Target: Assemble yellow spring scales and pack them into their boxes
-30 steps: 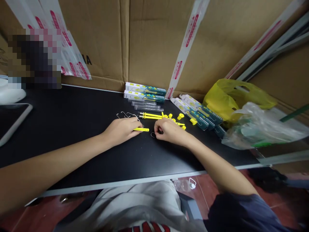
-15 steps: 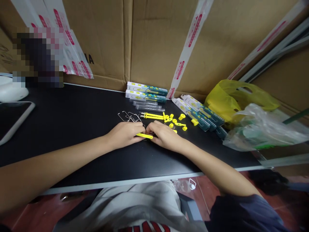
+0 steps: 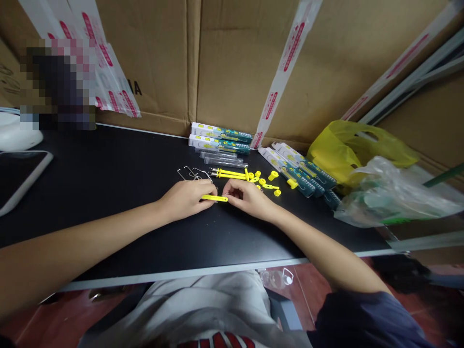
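My left hand is closed round a flat yellow plastic strip, whose free end with a small hole points to the right. My right hand pinches at that end; something tiny and pale shows by its fingertips, too small to name. Just beyond my left hand are bent wire hooks. Yellow rods with metal ends lie side by side behind my hands. Several small yellow caps and a yellow tab piece are scattered past my right hand, which partly hides some of them.
Clear plastic tubes lie before two printed boxes at the cardboard wall. More printed boxes slant at right, beside a yellow bag and a clear bag. A white-edged tablet is at left.
Both hands have shifted slightly away from me with the yellow strip, which now lies more level. The right fingertips have drawn a little to the right. The other things stay put.
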A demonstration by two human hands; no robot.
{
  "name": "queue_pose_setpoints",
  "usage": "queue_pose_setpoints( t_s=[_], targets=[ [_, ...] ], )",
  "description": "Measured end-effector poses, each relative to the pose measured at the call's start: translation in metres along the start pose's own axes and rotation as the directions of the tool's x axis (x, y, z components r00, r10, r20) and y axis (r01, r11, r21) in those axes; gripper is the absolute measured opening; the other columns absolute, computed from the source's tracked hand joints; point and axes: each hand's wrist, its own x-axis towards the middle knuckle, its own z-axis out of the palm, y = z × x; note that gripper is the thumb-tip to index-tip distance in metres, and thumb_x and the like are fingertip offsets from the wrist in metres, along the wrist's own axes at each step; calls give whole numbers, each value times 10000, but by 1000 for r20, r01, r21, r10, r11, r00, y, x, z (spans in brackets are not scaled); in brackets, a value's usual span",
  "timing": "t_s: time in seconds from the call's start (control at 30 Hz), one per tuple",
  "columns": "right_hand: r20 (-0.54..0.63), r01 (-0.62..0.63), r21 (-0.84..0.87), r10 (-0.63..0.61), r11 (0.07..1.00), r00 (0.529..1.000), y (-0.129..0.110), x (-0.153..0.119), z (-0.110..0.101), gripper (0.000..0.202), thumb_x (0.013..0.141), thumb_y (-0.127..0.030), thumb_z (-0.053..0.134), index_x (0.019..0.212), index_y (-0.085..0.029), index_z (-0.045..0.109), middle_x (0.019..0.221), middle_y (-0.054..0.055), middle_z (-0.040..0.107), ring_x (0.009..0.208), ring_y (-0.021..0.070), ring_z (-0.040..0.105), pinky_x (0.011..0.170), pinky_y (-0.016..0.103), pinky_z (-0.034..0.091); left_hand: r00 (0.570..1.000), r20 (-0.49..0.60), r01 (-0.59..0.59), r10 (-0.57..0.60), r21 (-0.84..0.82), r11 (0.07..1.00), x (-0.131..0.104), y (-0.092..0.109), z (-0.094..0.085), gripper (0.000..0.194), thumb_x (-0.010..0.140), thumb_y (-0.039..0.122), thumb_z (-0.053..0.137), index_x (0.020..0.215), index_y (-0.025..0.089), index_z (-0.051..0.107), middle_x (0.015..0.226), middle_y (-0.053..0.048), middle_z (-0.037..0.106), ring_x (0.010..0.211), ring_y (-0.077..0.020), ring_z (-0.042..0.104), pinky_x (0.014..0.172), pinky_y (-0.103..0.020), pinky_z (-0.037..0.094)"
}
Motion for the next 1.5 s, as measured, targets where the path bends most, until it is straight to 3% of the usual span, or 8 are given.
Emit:
queue_pose_setpoints(
  t_s=[0.2, 0.33, 0.57, 0.73, 0.97, 1.1, 1.5],
  targets=[
    [-65, 51, -60, -55, 997, 996, -5, -1, -3, 87, 866, -194, 557, 785, -164, 563, 716, -10, 563, 630, 108, 494, 612, 231, 395, 993, -113, 33, -31, 13, 999, -1, 4, -6, 298, 933, 429, 430, 979, 199, 613, 979, -19, 703, 875, -177, 660, 701, -262, 436],
    [-69, 68, -98, -75, 993, 995, -5, -1, -4, 88, 875, -199, 562, 795, -163, 570, 757, 6, 592, 660, 113, 522, 639, 235, 415, 985, -145, 108, -98, 62, 992, 0, 5, -10, 370, 987, 375, 288, 1058, 211, 613, 1039, -29, 714, 923, -180, 665, 706, -260, 449],
    [-116, 91, -154, -109, 984, 987, -1, -1, -5, 127, 883, -211, 564, 764, -165, 557, 728, 5, 577, 654, 114, 513, 630, 232, 401, 994, -45, 105, -105, 11, 994, 0, 5, -10, 303, 952, 348, 394, 959, 191, 652, 948, -27, 723, 819, -173, 672, 666, -252, 446],
    [-133, 95, -171, -118, 981, 984, 3, 0, -5, 124, 879, -214, 572, 765, -165, 561, 723, 2, 572, 653, 116, 507, 628, 234, 394, 997, 2, 71, -71, -50, 996, 1, 2, -9, 298, 937, 317, 420, 1025, 202, 681, 994, -43, 723, 874, -187, 669, 740, -274, 459],
    [-126, 132, -179, -156, 975, 980, 2, 0, -3, 147, 877, -213, 586, 743, -171, 542, 711, 0, 563, 648, 118, 500, 630, 239, 386, 995, 4, 95, -96, -130, 987, 2, 5, -10, 255, 887, 268, 462, 949, 181, 693, 853, -26, 715, 751, -157, 646, 672, -246, 434],
    [-133, 180, -227, -214, 957, 968, 2, -1, -2, 154, 889, -211, 571, 744, -174, 530, 712, 7, 557, 660, 127, 503, 635, 248, 387, 992, 37, 122, -118, -180, 976, 3, 10, -12, 292, 889, 240, 441, 1033, 185, 689, 822, -13, 719, 685, -134, 632, 643, -232, 419],
    [-58, 229, -290, -256, 929, 965, 5, 0, -5, 99, 859, -181, 612, 761, -174, 601, 780, 37, 662, 745, 159, 582, 724, 288, 443, 988, 97, 127, -121, -59, 990, 1, 11, -11, 299, 945, 317, 381, 1023, 205, 647, 945, -33, 727, 817, -190, 672, 692, -266, 434]
  ],
)
